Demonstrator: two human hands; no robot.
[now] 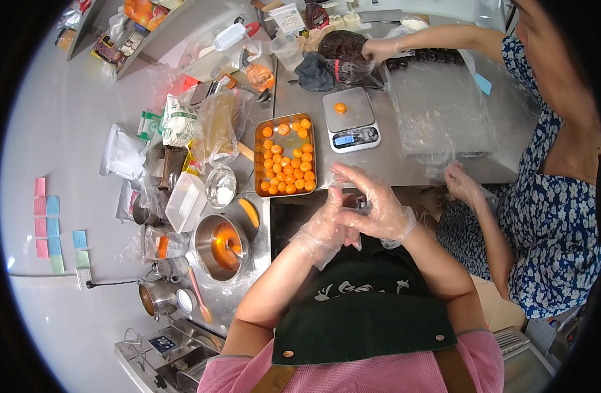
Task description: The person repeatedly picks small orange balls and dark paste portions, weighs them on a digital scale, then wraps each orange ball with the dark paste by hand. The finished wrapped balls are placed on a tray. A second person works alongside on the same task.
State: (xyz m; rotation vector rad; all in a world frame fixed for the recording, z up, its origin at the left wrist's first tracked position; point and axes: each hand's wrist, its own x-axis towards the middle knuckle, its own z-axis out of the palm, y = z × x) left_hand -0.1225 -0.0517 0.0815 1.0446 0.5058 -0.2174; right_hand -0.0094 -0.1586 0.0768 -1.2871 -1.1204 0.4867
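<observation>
In front of my dark green apron, my left hand [325,226] and my right hand [379,204] are pressed together, both in clear plastic gloves. Something dark shows in the gap between the fingers, mostly hidden, and I cannot make out what it is. Just beyond my left hand lies a metal tray [256,134] with several orange egg yolks [288,169], crowded toward its near end. Right of the tray stands a digital kitchen scale [355,140], a single yolk [340,108] on its plate.
At right, a co-worker's gloved hand [379,50] reaches to a dark mass in plastic. Near it, dark balls [438,56] line a plastic-covered tray [438,108]. A metal bowl [202,242] with orange liquid, a clear container [186,202] and a pink spatula [199,295] stand left.
</observation>
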